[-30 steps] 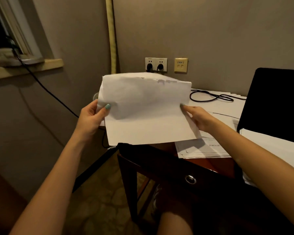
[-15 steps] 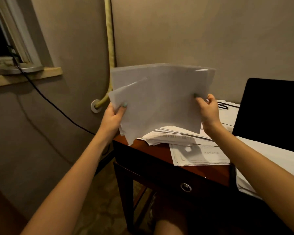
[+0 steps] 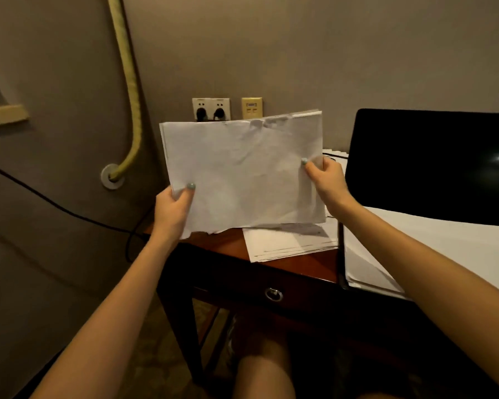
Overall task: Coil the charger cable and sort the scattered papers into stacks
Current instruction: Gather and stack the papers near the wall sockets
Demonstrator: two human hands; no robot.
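A single wide-angle view comes from the person's head, looking forward and down along both forearms. It sits close to the work: the left hand (image 3: 172,208) and right hand (image 3: 326,175), gripping a sheaf of papers (image 3: 242,174), fill the centre. The camera faces a wall corner, with the wall sockets (image 3: 211,109) straight ahead beyond the wooden surface (image 3: 222,243). A dark screen (image 3: 429,165) lies at the right edge, and the person's knee (image 3: 262,375) at the bottom.

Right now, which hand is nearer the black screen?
Right. The right hand grips the paper sheaf beside the black screen; the left hand holds its far edge.
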